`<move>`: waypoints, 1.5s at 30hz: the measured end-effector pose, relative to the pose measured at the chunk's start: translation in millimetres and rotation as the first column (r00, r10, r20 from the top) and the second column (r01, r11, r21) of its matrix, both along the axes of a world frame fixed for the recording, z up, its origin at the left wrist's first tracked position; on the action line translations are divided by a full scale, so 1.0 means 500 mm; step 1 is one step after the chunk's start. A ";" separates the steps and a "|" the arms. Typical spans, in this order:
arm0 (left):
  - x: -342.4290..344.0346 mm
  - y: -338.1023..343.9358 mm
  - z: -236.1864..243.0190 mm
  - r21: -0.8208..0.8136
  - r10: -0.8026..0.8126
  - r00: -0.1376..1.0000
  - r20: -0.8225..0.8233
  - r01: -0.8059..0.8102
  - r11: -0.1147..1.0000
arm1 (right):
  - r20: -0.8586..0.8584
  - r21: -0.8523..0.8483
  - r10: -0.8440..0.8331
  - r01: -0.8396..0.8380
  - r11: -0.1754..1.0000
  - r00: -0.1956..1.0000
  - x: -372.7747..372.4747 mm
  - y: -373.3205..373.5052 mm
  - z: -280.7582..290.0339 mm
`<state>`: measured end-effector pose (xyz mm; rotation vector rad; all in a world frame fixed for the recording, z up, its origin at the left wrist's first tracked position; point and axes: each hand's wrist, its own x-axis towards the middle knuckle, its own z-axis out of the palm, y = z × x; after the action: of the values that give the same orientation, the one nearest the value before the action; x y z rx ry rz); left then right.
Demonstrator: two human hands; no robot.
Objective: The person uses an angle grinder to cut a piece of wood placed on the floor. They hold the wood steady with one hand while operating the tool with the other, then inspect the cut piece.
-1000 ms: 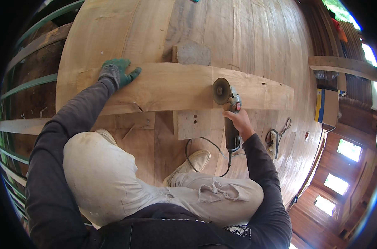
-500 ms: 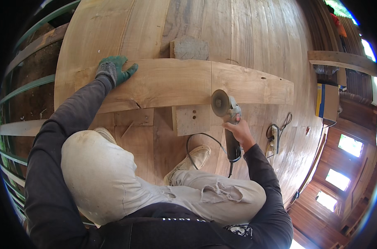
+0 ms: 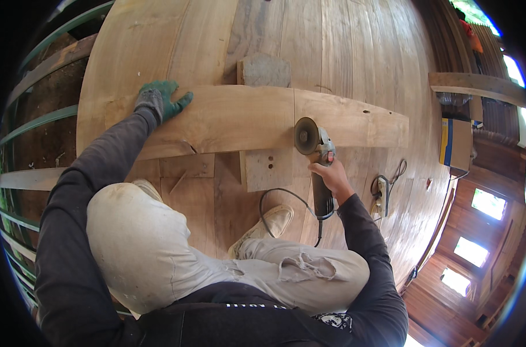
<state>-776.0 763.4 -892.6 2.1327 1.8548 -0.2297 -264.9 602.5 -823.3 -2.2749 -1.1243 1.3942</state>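
Angle grinder in right hand, disc over plank

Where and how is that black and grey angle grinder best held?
Probably by its long black cylindrical body, coming from the right, where the bare right hand grips: it is slim, straight and extends away from the round dark disc.

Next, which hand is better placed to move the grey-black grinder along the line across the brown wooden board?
Probably the bare right hand: it grips the grinder, its disc near the line. The green-gloved left hand rests on the board, farther left.
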 end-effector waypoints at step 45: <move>0.003 -0.005 0.030 0.015 -0.028 1.000 0.011 0.028 1.000 | -0.005 0.070 0.031 -0.030 0.997 1.000 0.010 0.098 -0.025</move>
<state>-774.3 760.8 -877.6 2.1662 1.8273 -0.2096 -260.0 651.6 -835.8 -2.2125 -1.1913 1.3503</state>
